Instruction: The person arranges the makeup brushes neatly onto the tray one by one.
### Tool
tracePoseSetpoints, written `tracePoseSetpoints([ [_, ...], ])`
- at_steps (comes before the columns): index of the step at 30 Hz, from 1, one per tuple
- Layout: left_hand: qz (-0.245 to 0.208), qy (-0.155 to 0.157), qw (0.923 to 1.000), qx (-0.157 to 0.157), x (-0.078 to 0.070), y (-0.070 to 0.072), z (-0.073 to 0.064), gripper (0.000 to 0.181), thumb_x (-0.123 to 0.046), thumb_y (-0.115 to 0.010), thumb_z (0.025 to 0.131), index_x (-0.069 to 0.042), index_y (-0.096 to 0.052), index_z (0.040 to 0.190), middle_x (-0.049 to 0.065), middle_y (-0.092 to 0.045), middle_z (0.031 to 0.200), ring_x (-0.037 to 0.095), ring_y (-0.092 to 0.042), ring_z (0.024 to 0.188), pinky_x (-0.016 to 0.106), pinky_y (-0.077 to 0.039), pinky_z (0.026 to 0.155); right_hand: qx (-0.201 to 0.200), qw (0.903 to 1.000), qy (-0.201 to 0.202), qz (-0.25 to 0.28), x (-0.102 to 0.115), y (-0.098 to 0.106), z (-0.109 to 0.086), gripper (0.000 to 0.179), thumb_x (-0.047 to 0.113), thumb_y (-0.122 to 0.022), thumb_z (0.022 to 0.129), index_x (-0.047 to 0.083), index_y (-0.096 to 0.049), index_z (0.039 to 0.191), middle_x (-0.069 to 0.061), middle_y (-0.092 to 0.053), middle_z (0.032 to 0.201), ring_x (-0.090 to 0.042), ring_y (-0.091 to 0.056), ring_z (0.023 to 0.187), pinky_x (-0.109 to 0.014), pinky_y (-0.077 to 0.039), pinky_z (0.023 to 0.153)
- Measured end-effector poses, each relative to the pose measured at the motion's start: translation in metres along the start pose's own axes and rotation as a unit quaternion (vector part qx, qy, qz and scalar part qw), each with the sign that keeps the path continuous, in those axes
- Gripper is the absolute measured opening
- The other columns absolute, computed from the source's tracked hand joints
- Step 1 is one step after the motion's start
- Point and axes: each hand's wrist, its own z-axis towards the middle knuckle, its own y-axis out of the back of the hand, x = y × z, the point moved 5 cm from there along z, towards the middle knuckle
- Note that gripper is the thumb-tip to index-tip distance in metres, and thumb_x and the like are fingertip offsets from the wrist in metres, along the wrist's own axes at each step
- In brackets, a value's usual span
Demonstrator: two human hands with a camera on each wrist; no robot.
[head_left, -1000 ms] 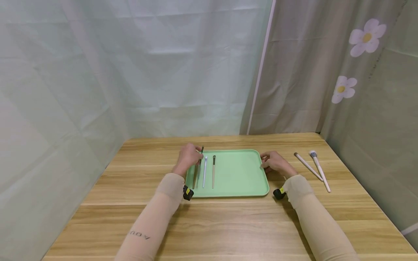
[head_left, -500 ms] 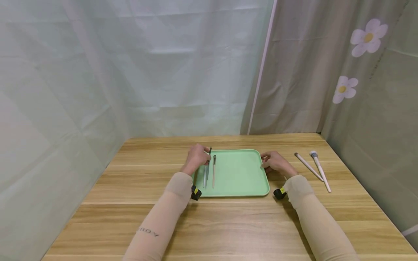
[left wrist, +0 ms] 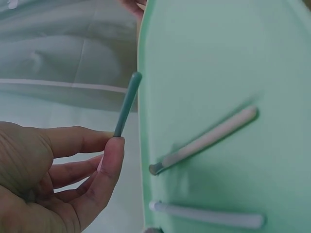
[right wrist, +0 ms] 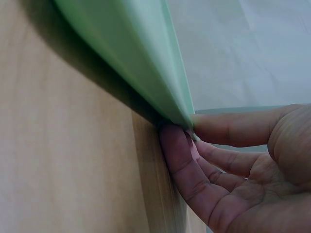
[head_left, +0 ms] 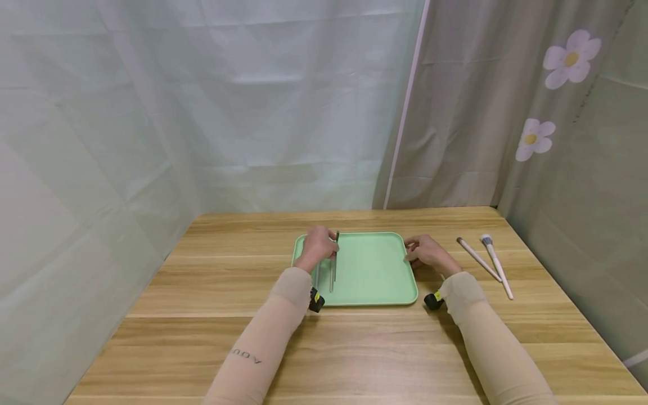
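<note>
My left hand (head_left: 318, 246) is over the left half of a green tray (head_left: 374, 270). Between thumb and forefinger it pinches a slim dark-teal makeup brush (left wrist: 127, 104), whose other end is hidden by the fingers in the left wrist view. Beneath lie a pale pink-handled makeup brush (left wrist: 209, 138) and a white-lavender makeup brush (left wrist: 209, 217), both flat on the tray. A dark tip (left wrist: 153, 230) shows at that view's bottom edge. At the tray's right side, my right hand (head_left: 426, 251) grips the rim, thumb and fingers on either side of it in the right wrist view.
Two white-handled makeup brushes lie on the wooden table (head_left: 374, 354) right of the right hand: a small dark-tipped brush (head_left: 478, 259) and a fluffier brush (head_left: 497, 267). Their handle ends meet. Hanging cloth (head_left: 304, 112) encloses the table's back and sides.
My left hand has moved right across the tray with the dark-teal brush, passing over the white-lavender brush to the pink-handled one. My right hand stays on the rim.
</note>
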Motion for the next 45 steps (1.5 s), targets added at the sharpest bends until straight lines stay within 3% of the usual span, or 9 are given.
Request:
tracePoseSetpoints([
  [3,0.026,0.002,0.9997,-0.002,-0.002,-0.005,0.0,0.029,-0.008,-0.072,0.096,-0.001,-0.074,0.124,0.004,-0.072,0.064,0.022,-0.074,0.068,0.051,-0.047,0.106,0.0,1.0,0.001,0.002,0.0,0.0,0.0,0.061,-0.008,-0.065,0.093,-0.019,-0.04,0.147,-0.029,-0.055,0.117,-0.025,-0.063,0.087,-0.037,-0.062,0.074],
  [5,0.027,0.002,0.9996,0.002,-0.002,-0.009,0.001,0.029,-0.008,-0.071,0.097,-0.001,-0.073,0.125,0.005,-0.072,0.064,0.021,-0.073,0.067,0.051,-0.047,0.106,-0.001,1.0,0.002,0.002,0.0,0.0,0.0,0.061,-0.008,-0.065,0.093,-0.019,-0.04,0.147,-0.028,-0.056,0.115,-0.025,-0.063,0.087,-0.036,-0.062,0.074],
  [10,-0.006,0.004,0.9999,0.01,-0.002,-0.017,0.001,0.029,-0.001,-0.07,0.096,0.004,-0.072,0.125,0.007,-0.071,0.066,0.024,-0.074,0.067,0.035,-0.059,0.076,-0.001,1.0,0.0,0.003,0.0,0.0,0.0,0.06,-0.008,-0.065,0.093,-0.019,-0.041,0.147,-0.025,-0.056,0.112,-0.023,-0.062,0.085,-0.036,-0.061,0.074],
  [14,-0.02,0.001,0.9998,0.005,-0.002,-0.022,0.003,0.025,0.003,-0.071,0.093,0.007,-0.073,0.118,0.006,-0.068,0.063,0.023,-0.073,0.063,0.026,-0.055,0.063,-0.001,1.0,0.0,0.002,-0.001,0.0,0.0,0.059,-0.009,-0.065,0.093,-0.019,-0.041,0.146,-0.024,-0.056,0.111,-0.023,-0.062,0.084,-0.035,-0.061,0.073],
  [17,-0.028,0.0,0.9996,0.007,-0.003,-0.026,0.004,0.005,0.006,-0.071,0.091,0.005,-0.075,0.089,0.006,-0.065,0.055,0.02,-0.067,0.053,0.023,-0.042,0.05,-0.003,1.0,0.002,0.001,-0.001,0.001,0.001,0.059,-0.01,-0.064,0.092,-0.02,-0.041,0.146,-0.023,-0.056,0.108,-0.022,-0.062,0.084,-0.035,-0.061,0.073],
  [20,-0.022,0.002,0.9996,0.014,-0.004,-0.031,0.006,0.038,0.008,-0.069,0.091,-0.004,-0.059,0.056,0.009,-0.062,0.05,0.015,-0.051,0.041,0.023,-0.026,0.044,-0.005,1.0,0.002,0.002,-0.001,0.002,0.001,0.059,-0.01,-0.064,0.091,-0.019,-0.042,0.146,-0.023,-0.057,0.107,-0.022,-0.062,0.083,-0.034,-0.061,0.072],
  [23,-0.012,0.011,0.9997,0.02,-0.004,-0.036,0.007,0.054,0.008,-0.068,0.091,-0.012,-0.045,0.045,0.012,-0.064,0.051,0.011,-0.038,0.035,0.024,-0.019,0.043,-0.004,1.0,0.003,-0.003,-0.002,0.001,0.002,0.06,-0.01,-0.065,0.091,-0.019,-0.042,0.145,-0.023,-0.057,0.108,-0.022,-0.062,0.083,-0.033,-0.061,0.071],
  [29,0.006,0.025,0.9995,0.017,-0.003,-0.042,0.007,0.054,0.008,-0.07,0.089,-0.012,-0.045,0.045,0.012,-0.064,0.052,0.013,-0.037,0.034,0.025,-0.022,0.044,-0.01,0.9999,0.004,-0.003,-0.004,0.001,0.004,0.061,-0.009,-0.066,0.089,-0.019,-0.044,0.144,-0.021,-0.058,0.105,-0.02,-0.061,0.08,-0.032,-0.06,0.069],
  [45,0.049,-0.001,0.9987,-0.01,-0.008,-0.043,0.002,0.057,0.013,-0.067,0.084,-0.013,-0.036,0.043,0.001,-0.046,0.038,0.011,-0.036,0.032,0.022,-0.025,0.039,-0.008,0.9999,0.005,0.004,-0.004,0.001,0.003,0.06,-0.01,-0.065,0.09,-0.021,-0.042,0.144,-0.021,-0.058,0.105,-0.021,-0.061,0.082,-0.033,-0.061,0.07],
])
